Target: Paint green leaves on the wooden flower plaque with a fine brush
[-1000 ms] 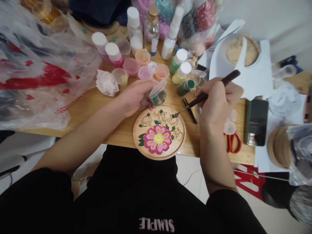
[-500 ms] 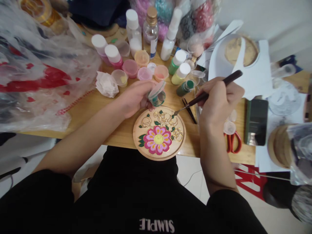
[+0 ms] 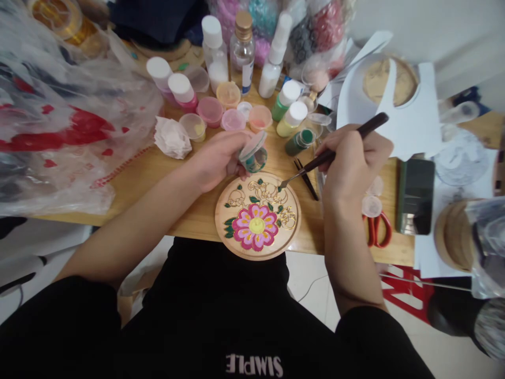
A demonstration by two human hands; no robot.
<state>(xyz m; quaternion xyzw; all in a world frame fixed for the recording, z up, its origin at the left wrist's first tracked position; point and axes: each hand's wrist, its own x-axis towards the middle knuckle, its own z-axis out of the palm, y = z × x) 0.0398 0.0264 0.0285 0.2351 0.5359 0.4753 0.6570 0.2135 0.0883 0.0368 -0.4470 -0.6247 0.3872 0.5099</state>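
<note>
My left hand (image 3: 224,160) is closed around a small clear plastic cup (image 3: 257,160) with its lid flipped up and dark green colour inside. Between the fingers of my right hand (image 3: 347,163) is a palette knife (image 3: 327,157) with a dark handle. Its metal tip meets a small green leaf at the upper right of a round wooden board (image 3: 258,252). A pink flower with a yellow centre (image 3: 255,225) fills the board's lower part, with gold outlines and green leaves above it. Black tweezers (image 3: 305,180) lie between the board and my right hand.
Behind the board stand several lidded paint cups (image 3: 233,120) and bottles, among them an uncapped green bottle (image 3: 300,142). Crumpled tissue (image 3: 172,138) lies left, near a large plastic bag (image 3: 74,126). Red-handled scissors (image 3: 381,230) and a phone (image 3: 415,197) lie right, beside white paper (image 3: 424,110).
Almost nothing differs. Both hands keep their hold, the knife tip stays at the same leaf, and the view has shifted very slightly.
</note>
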